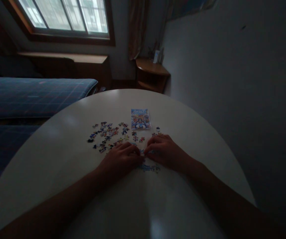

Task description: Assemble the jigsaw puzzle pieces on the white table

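My left hand (124, 156) and my right hand (164, 151) meet over the white table, fingertips close together. Between them lie small light-blue jigsaw pieces, partly hidden by my fingers. Just below the fingertips is a joined strip of blue jigsaw pieces (147, 168). Both hands have their fingers bent and pinched around puzzle pieces. To the left, many loose jigsaw pieces (109, 132) are scattered, and a few more lie by my right knuckles. Beyond the hands rests a colourful picture sheet (140, 119) with a blue cartoon figure at its lower edge.
The round white table (65, 166) fills the foreground. Left of it stands a bed with a blue plaid cover (33, 96). A wooden corner shelf (152, 68) stands past the far edge, a window (65, 16) is at the upper left, and a wall (232, 83) runs along the right.
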A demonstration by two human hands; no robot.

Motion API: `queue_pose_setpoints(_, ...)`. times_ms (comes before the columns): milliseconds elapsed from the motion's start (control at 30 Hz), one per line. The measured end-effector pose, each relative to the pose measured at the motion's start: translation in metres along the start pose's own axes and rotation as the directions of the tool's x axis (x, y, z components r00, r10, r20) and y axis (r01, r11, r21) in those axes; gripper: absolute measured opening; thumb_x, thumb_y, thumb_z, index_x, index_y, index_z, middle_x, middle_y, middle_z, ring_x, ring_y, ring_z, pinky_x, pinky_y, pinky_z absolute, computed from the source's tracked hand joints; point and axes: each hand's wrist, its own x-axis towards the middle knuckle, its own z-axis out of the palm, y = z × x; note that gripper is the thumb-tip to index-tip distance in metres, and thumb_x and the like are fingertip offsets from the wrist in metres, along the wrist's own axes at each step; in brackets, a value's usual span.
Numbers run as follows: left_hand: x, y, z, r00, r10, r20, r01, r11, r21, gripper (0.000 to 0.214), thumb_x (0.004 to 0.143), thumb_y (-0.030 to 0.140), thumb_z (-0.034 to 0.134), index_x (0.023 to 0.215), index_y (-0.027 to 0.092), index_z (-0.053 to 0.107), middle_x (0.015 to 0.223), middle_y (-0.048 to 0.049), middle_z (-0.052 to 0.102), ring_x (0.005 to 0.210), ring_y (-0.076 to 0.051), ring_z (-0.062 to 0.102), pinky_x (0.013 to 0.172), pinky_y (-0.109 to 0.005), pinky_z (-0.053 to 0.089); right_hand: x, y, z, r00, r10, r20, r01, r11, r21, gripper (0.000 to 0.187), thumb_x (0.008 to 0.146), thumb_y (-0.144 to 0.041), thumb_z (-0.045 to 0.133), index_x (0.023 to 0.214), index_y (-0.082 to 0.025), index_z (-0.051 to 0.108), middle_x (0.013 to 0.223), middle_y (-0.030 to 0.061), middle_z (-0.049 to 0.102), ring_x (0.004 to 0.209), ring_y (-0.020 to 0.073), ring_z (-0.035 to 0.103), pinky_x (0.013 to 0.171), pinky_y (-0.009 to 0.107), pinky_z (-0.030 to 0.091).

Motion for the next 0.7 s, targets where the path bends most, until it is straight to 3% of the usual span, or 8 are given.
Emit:
queue_pose_setpoints(300,-0.0054,0.0026,-0.005,0.998,0.036,0.052,-0.04,0.995,0.092,0.017,0.097,0.024,0.054,0.106,0.024,0.068,0.099,-0.0037,0.068,0.089,-0.018,0.058,0.08,-0.034,0.047,-0.0008,-0.0001,-0.0032,0.999,-0.039,0.004,0.039,0.999,-0.022,0.003,0.086,-0.025,0.07,0.084,-0.023,0.072,0.096,0.0015,0.073,0.096,0.0189,0.064,0.09,0.036,0.035)
queue_pose_setpoints(700,-0.004,0.0074,-0.0065,0.998,0.017,0.055,-0.024,0.992,0.122,0.019,0.1,0.023,0.047,0.1,0.019,0.065,0.094,-0.0051,0.066,0.085,-0.018,0.058,0.077,-0.034,0.05,-0.0005,-0.0015,-0.0023,0.998,-0.058,0.014,0.058,0.998,-0.003,0.002,0.084,-0.022,0.07,0.084,-0.024,0.072,0.098,0.0005,0.074,0.096,0.0186,0.064,0.09,0.037,0.037)
